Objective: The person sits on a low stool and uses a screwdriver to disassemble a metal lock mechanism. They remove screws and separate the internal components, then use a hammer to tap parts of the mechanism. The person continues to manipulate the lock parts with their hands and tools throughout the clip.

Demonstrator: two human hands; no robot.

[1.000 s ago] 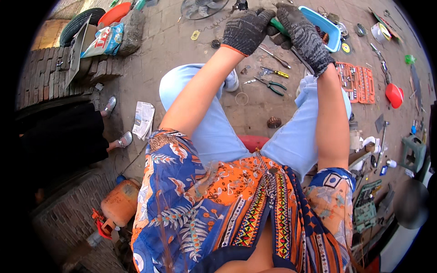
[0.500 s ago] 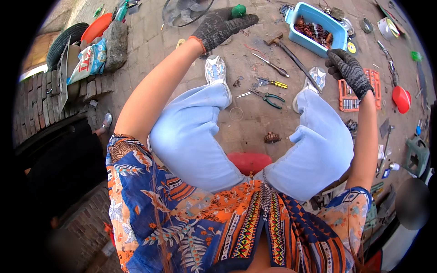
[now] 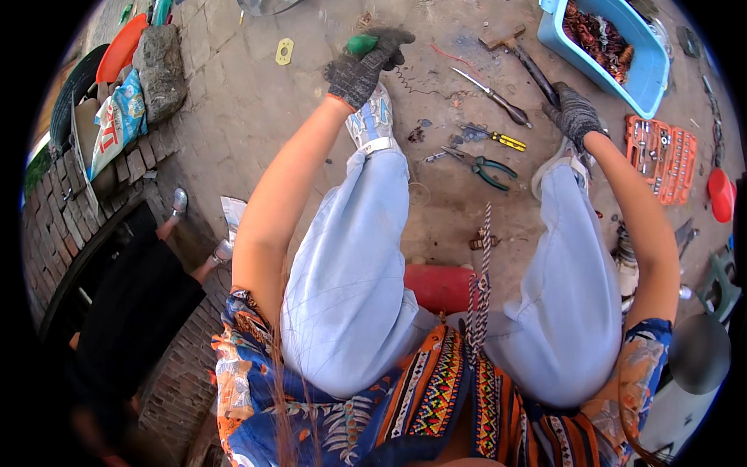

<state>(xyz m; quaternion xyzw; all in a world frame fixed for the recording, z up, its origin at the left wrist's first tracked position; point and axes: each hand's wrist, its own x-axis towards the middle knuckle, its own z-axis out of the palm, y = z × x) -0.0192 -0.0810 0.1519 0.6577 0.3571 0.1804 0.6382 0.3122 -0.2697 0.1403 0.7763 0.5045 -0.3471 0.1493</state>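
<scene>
My left hand [image 3: 364, 70], in a grey glove, is closed round a green object [image 3: 360, 44], perhaps a handle; the rest of it is hidden. My right hand [image 3: 574, 113], also gloved, has its fingers on the dark handle of a hammer [image 3: 533, 71], whose head lies on the paving. Between my hands lie a long pointed tool with a dark handle [image 3: 510, 107], a yellow-handled tool [image 3: 506, 140], green-handled pliers [image 3: 490, 173] and a thin red wire [image 3: 459, 58]. A small coppery part [image 3: 484, 243] sits between my knees.
A blue tub [image 3: 650, 86] of copper wire and an orange socket case [image 3: 661, 156] are to the right. Left are a rock [image 3: 159, 74], printed bag [image 3: 117, 124], tyre [image 3: 74, 86] and orange basin [image 3: 124, 47]. Another person in black [image 3: 140, 296] is at the lower left.
My hands have parted from the green object they were both at. The left keeps it and has moved left; the right has come down onto the hammer's handle. My view has shifted.
</scene>
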